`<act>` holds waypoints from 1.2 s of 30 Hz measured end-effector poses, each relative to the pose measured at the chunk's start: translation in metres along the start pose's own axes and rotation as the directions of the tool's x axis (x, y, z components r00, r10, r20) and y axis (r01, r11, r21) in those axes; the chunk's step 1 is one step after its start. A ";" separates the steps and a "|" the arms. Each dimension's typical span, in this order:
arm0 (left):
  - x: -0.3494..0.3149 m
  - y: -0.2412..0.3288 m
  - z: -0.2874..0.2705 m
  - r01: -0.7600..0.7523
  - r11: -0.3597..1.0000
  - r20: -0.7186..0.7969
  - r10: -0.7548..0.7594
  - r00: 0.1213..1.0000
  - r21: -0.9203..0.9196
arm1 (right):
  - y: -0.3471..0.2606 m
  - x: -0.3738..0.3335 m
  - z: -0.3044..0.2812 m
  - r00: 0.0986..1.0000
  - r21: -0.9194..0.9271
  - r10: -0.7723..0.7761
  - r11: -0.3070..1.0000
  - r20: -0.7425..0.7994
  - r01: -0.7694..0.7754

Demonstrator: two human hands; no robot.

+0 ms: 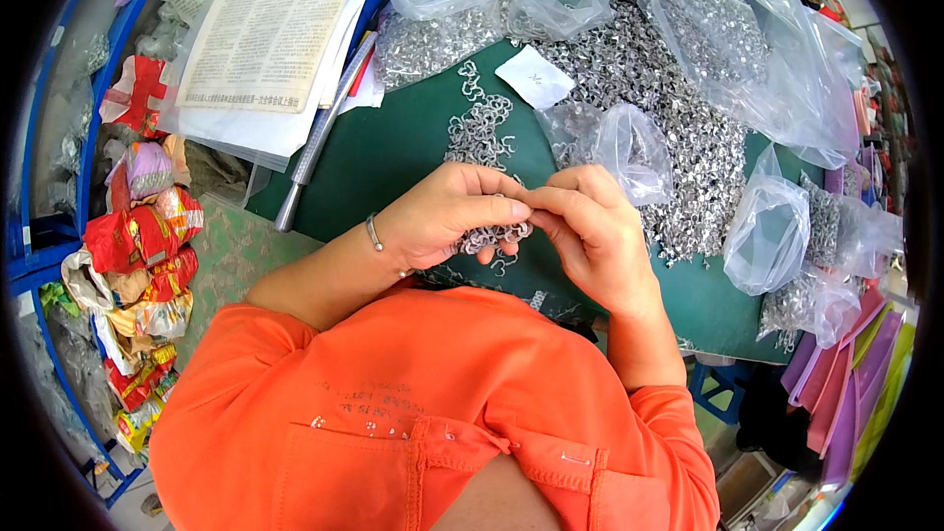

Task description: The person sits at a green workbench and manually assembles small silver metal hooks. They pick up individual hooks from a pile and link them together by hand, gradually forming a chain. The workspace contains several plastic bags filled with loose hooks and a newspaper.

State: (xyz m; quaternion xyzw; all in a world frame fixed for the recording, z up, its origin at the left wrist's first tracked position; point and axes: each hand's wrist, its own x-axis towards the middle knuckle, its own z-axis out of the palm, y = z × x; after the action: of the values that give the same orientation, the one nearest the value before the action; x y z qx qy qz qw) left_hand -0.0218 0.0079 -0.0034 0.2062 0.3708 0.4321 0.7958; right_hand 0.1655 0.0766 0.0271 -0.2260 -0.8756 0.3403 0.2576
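My left hand (438,211), with a metal bangle (373,232) at the wrist, is closed around a bunch of small curved metal pieces (492,237). Part of the bunch shows below the thumb. My right hand (602,236) meets it at the fingertips, thumb and forefinger pinched together; whatever sits between them is hidden. Just beyond the left hand, a linked-looking string of similar metal pieces (480,128) lies on the green tabletop (379,152). To the right spreads a big heap of small shiny metal parts (688,138).
Clear plastic bags of metal parts (442,29) stand along the far side, with another bag (767,226) at the right. A newspaper (270,29), a metal rod-like tool (320,143) and a white paper slip (535,77) lie on the table. Blue shelving (88,118) rises at left.
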 end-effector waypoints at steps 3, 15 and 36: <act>0.000 0.002 0.002 0.003 0.998 -0.009 -0.003 1.000 -0.060 | 0.005 -0.003 0.001 0.998 0.025 -0.012 1.000 -0.060 0.014; -0.001 0.002 0.003 -0.085 0.993 -0.041 0.081 0.996 -0.085 | 0.006 -0.009 0.009 0.976 0.233 0.154 0.966 -0.156 -0.115; 0.000 0.001 0.005 -0.066 0.993 -0.037 0.063 0.997 -0.101 | 0.001 -0.012 0.018 0.935 0.455 0.304 0.869 -0.184 -0.194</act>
State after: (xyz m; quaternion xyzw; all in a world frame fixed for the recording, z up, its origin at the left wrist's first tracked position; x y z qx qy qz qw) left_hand -0.0185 0.0081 0.0006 0.1700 0.3548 0.4793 0.7845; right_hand 0.1643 0.0617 0.0118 -0.3165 -0.7026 0.5241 0.3627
